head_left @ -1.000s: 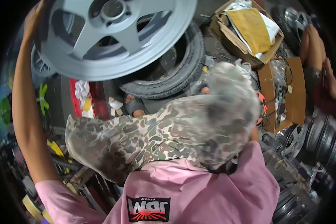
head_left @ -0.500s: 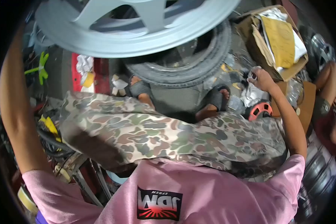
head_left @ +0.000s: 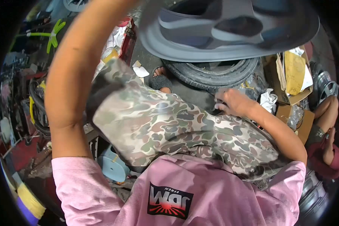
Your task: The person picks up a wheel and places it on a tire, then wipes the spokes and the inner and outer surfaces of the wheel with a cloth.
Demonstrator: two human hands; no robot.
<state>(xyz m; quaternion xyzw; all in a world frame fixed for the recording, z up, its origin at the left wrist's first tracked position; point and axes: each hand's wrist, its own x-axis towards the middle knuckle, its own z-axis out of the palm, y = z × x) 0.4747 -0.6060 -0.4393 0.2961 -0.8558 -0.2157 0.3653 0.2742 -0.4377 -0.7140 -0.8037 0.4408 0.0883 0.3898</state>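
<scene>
My left arm (head_left: 75,75) reaches up to the top edge, where it carries a grey spoked wheel rim (head_left: 233,34) tilted above my knees. The left hand itself is cut off where the arm meets the rim. My right hand (head_left: 233,101) rests with curled fingers on the knee of my camouflage trousers (head_left: 169,128), just in front of a black tyre (head_left: 214,75) lying on the floor. I see nothing in that hand.
My sandalled foot (head_left: 160,81) stands beside the tyre. A cardboard box (head_left: 293,71) of papers and a crumpled white cloth (head_left: 268,100) lie right of it. Another person (head_left: 324,158) sits at the right edge near chrome rims (head_left: 312,196). Hoses and clutter fill the left side.
The rim has swung right and tipped over the tyre, with my left arm now crossing the view. My right hand has left the white cloth and come back to my knee.
</scene>
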